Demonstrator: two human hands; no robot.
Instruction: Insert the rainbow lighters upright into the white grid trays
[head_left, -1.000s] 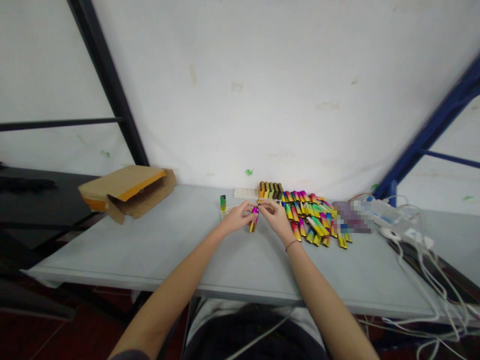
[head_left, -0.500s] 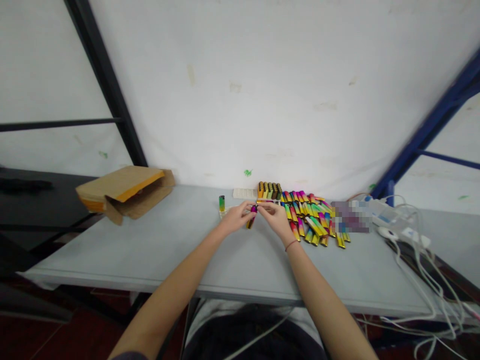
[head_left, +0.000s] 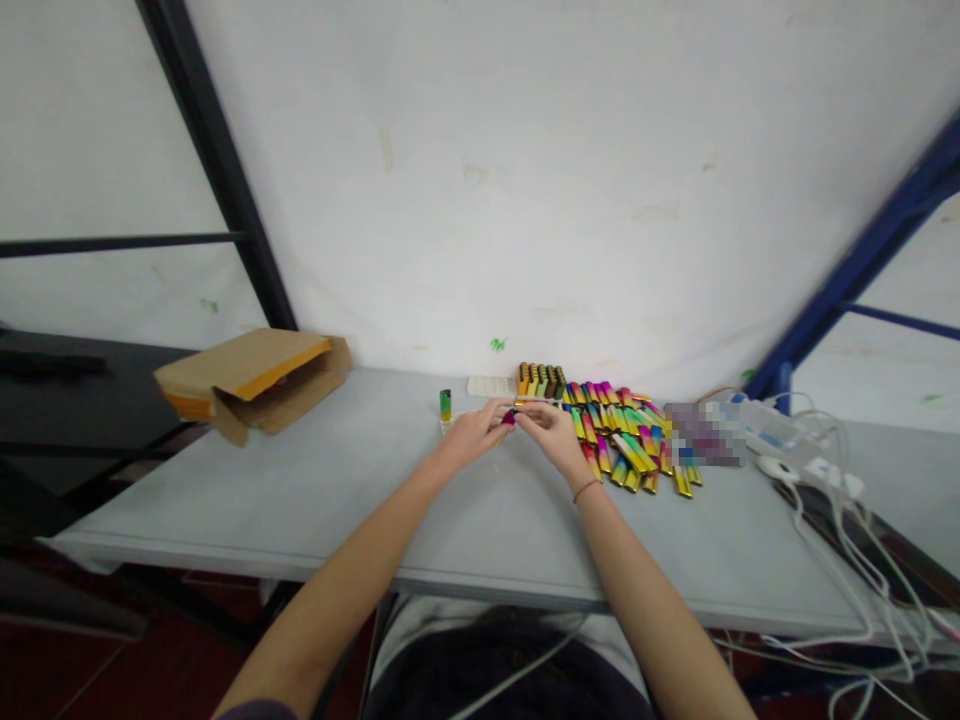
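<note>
Between the fingertips of both hands is a shiny purple lighter (head_left: 509, 416), mostly covered by the fingers. My left hand (head_left: 474, 432) pinches it from the left. My right hand (head_left: 551, 430) grips its top end from the right, fingers closed. A green and yellow lighter (head_left: 445, 405) stands upright just left of my left hand. Behind my hands, several lighters (head_left: 540, 380) stand in tight rows. To the right of my right hand lies a spread of shiny rainbow-coloured lighters (head_left: 634, 452), some lying over others.
An open brown cardboard box (head_left: 251, 375) lies at the left of the grey table (head_left: 315, 500). A white tray with holes (head_left: 491, 385) sits against the wall. White cables (head_left: 840, 520) and a power strip (head_left: 780, 430) are at the right. Metal frames flank the table.
The lighter has tilted in my fingers: its yellow lower end showed below them before and is now mostly out of sight. Both hands stay in nearly the same place.
</note>
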